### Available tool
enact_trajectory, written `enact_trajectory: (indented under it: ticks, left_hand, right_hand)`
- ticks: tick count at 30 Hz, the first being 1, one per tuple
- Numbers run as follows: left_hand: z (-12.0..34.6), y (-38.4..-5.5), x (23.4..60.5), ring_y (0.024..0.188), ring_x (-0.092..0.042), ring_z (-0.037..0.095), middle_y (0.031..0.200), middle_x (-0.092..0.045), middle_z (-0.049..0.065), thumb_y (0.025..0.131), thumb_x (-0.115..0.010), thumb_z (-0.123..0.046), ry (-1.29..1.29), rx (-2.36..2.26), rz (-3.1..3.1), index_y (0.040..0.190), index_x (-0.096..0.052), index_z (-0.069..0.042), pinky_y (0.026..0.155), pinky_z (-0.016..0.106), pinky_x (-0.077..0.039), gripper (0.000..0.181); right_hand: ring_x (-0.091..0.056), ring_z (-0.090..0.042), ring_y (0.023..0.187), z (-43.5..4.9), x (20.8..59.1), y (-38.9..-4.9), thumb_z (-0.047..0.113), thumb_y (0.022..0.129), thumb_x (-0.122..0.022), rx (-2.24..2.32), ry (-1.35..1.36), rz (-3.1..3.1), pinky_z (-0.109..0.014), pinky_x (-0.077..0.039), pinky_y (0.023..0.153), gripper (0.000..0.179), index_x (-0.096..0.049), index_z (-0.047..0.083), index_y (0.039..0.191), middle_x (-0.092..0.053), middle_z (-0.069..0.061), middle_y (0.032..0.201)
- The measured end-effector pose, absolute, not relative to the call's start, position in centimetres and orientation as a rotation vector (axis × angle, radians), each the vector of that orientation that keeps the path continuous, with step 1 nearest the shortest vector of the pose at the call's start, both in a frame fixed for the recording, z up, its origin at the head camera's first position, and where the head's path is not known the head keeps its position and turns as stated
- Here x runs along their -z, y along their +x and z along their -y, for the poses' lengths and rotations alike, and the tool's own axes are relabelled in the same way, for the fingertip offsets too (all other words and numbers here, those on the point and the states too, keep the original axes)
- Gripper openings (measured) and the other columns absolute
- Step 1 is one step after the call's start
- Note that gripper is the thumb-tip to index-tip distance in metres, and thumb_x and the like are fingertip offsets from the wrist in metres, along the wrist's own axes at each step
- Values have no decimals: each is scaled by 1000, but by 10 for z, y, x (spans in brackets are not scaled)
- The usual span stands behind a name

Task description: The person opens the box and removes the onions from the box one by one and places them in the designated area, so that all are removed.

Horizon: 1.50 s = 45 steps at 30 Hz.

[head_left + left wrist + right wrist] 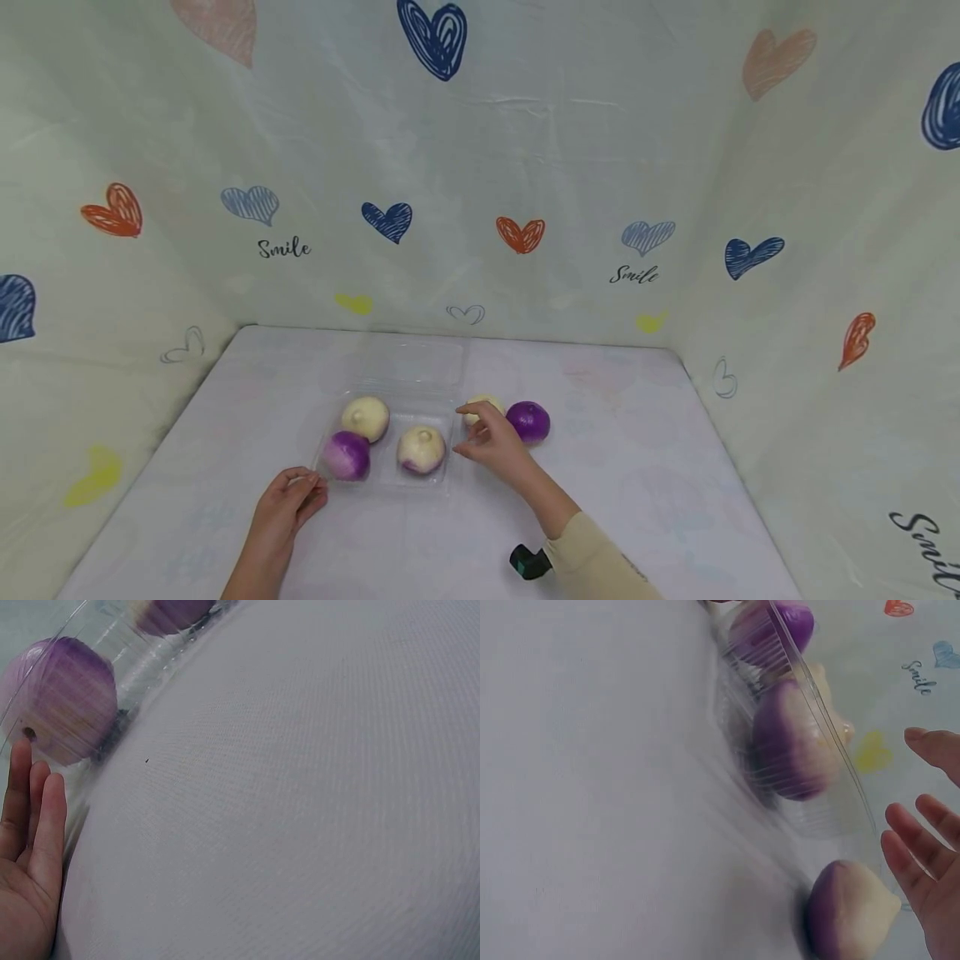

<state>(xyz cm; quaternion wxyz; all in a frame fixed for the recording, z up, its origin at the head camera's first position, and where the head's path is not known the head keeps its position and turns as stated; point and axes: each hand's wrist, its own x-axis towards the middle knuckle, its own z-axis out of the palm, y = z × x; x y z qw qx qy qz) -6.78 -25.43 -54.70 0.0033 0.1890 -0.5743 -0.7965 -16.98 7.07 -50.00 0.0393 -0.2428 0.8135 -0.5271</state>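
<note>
A clear plastic clamshell box [390,479] lies on the table with its lid [412,362] folded back. Inside are a pale turnip [365,417], a purple turnip [347,456] and, in the right part, a white turnip [422,450] with a purple tinge. My left hand [288,500] touches the box's front left corner; its visible fingers [51,825] look straight, the thumb hidden in the left wrist view. At the box's right side my right hand [495,442] holds nothing, thumb and fingers apart. It partly hides a pale turnip [483,402]; a purple turnip [528,422] sits beside that one.
A black object [529,562] shows by the right sleeve [600,562]. The white-covered table [637,475] is enclosed at the back and sides by a curtain [570,167] printed with hearts and the word Smile.
</note>
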Motion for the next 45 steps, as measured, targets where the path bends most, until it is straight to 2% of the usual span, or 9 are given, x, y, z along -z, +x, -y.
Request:
enact_trajectory:
  ticks: [2,4,8,15,22,31,38,42,45]
  left_hand:
    - [255,-67,548,82,-64,7,83,-68,-5,99,-59,-13,580,2499,1794,92,-60,-19,79,22,-56,10]
    - [255,-68,548,82,-63,7,84,-67,-5,99,-59,-13,586,2493,1800,92,-60,-19,79,22,-56,9]
    - [255,-69,550,83,-64,7,83,-67,-5,99,-58,-13,599,2485,1810,91,-59,-20,79,22,-56,11]
    - [256,-69,551,82,-64,7,84,-68,-4,99,-58,-12,568,2481,1808,93,-58,-18,78,22,-57,8]
    - [256,-70,553,82,-64,7,84,-67,-4,99,-58,-12,557,2480,1808,92,-59,-18,78,22,-57,10]
    - [257,-70,552,81,-64,8,83,-67,-3,100,-57,-10,537,2488,1800,92,-59,-15,77,22,-57,9]
    - [257,-70,553,81,-64,7,82,-68,-3,100,-56,-9,511,2495,1786,91,-59,-17,76,22,-57,13]
    - [256,-70,552,81,-64,7,83,-68,-3,100,-57,-9,514,2493,1787,91,-59,-18,76,21,-57,12]
    - [255,-70,551,81,-65,7,82,-68,-3,100,-57,-9,524,2491,1786,91,-59,-17,76,22,-57,12]
  right_hand:
    - [-59,-24,90,-66,504,-171,5,80,-80,1615,-794,-2486,-28,-55,76,51,-57,5,126,-56,-17,121]
    - [-58,-24,90,-62,505,-172,5,80,-80,1606,-841,-2483,-32,-55,77,50,-57,5,125,-57,-18,118]
    - [-58,-24,91,-54,509,-175,7,82,-79,1554,-920,-2502,-32,-54,79,48,-57,5,124,-58,-17,117]
    - [-57,-22,94,-41,506,-177,12,82,-80,1449,-895,-2503,-38,-53,79,47,-58,8,123,-57,-14,119]
    - [-56,-16,94,-34,509,-180,19,79,-83,1287,-877,-2542,-25,-48,78,49,-60,12,121,-58,-5,119]
    - [-57,-14,93,-29,509,-184,24,74,-86,1093,-876,-2597,-22,-48,78,53,-61,13,120,-58,-1,118]
    - [-57,-12,101,-23,510,-183,35,71,-86,886,-924,-2691,-26,-45,87,57,-62,16,119,-61,1,119]
    - [-56,-15,110,-20,513,-182,33,70,-88,905,-952,-2668,-28,-45,95,57,-63,14,118,-62,1,117]
    - [-55,-14,109,-18,517,-182,33,68,-90,922,-976,-2640,-25,-44,95,59,-64,13,117,-64,2,114]
